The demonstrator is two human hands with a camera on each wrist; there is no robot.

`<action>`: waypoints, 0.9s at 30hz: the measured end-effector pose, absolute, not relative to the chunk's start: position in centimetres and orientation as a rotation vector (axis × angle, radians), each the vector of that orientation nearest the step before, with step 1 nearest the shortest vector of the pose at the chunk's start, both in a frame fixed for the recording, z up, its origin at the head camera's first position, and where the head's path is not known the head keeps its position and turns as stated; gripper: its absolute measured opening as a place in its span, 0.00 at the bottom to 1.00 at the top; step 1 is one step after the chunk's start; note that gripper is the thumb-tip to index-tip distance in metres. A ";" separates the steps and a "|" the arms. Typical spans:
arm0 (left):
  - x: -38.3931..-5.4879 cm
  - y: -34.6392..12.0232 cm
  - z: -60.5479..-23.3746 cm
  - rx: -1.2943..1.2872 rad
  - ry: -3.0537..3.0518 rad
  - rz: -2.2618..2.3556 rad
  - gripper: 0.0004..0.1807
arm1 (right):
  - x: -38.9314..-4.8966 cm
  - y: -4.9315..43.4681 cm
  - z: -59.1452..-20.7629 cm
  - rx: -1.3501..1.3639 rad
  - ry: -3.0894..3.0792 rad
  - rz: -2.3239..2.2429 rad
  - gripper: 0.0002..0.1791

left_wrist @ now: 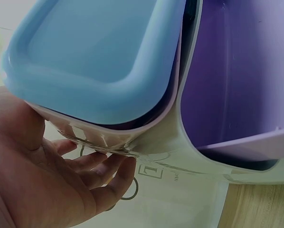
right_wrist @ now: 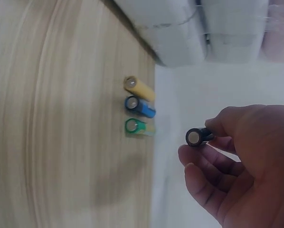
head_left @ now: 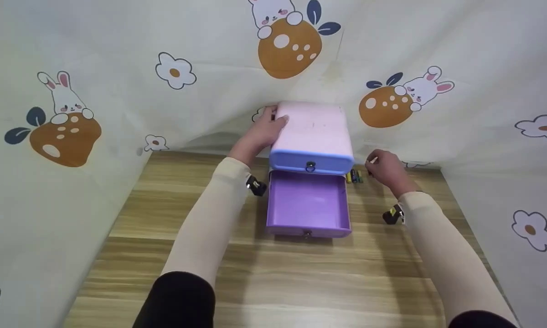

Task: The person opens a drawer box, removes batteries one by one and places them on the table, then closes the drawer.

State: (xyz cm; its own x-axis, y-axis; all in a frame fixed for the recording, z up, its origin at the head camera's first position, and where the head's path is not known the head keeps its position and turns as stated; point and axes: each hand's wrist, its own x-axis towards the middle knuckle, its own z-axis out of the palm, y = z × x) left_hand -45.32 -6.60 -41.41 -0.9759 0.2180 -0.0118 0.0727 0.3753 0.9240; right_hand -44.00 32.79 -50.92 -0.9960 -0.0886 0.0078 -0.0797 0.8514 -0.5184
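Near the middle of the counter's (head_left: 164, 205) back edge stands a drawer unit (head_left: 317, 130) with a pink top. Its blue upper drawer (head_left: 288, 161) is pushed in or nearly so; its purple lower drawer (head_left: 307, 200) is drawn out toward the counter's front edge, presumably to lay its inside open to reach.

The left hand (head_left: 262, 132) grips the unit's upper left side, thumb bent over the top edge and fingers slightly parted along the wall, likely to keep the unit from shifting. The right hand (head_left: 386, 169), toward the counter's back right corner, pinches a dark battery (right_wrist: 195, 137) between thumb and fingers, one flat end bared; such a light hold suits a small, round thing. Between that hand and the unit, a yellow battery (right_wrist: 140, 89), a blue battery (right_wrist: 142, 108) and a green battery (right_wrist: 138, 126) lie side by side on the counter by its back edge, perhaps lined up for easy picking.

The left thumb is out of sight in the left wrist view. From the head, the pinched battery is barely discernible, and its far end is hidden by the fingers. The upper drawer's inside cannot be seen.
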 end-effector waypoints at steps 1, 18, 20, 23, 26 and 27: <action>-45.3 -6.6 -41.4 0.264 2.483 1.673 0.38 | -44.1 32.8 -51.1 -0.150 3.010 -0.834 0.11; -45.4 -6.6 -41.3 0.239 2.506 1.639 0.39 | -45.2 32.9 -53.3 -0.015 2.927 -0.829 0.15; -45.5 -6.7 -41.4 0.242 2.518 1.630 0.38 | -45.3 33.0 -53.4 0.022 2.891 -0.851 0.16; -45.5 -6.7 -41.4 0.235 2.520 1.623 0.39 | -45.5 33.1 -53.7 0.062 2.849 -0.882 0.17; -45.5 -6.7 -41.4 0.233 2.508 1.630 0.39 | -45.5 33.1 -54.1 0.068 2.839 -0.905 0.17; -45.4 -6.7 -41.4 0.236 2.501 1.639 0.39 | -45.5 33.2 -54.2 0.060 2.842 -0.912 0.17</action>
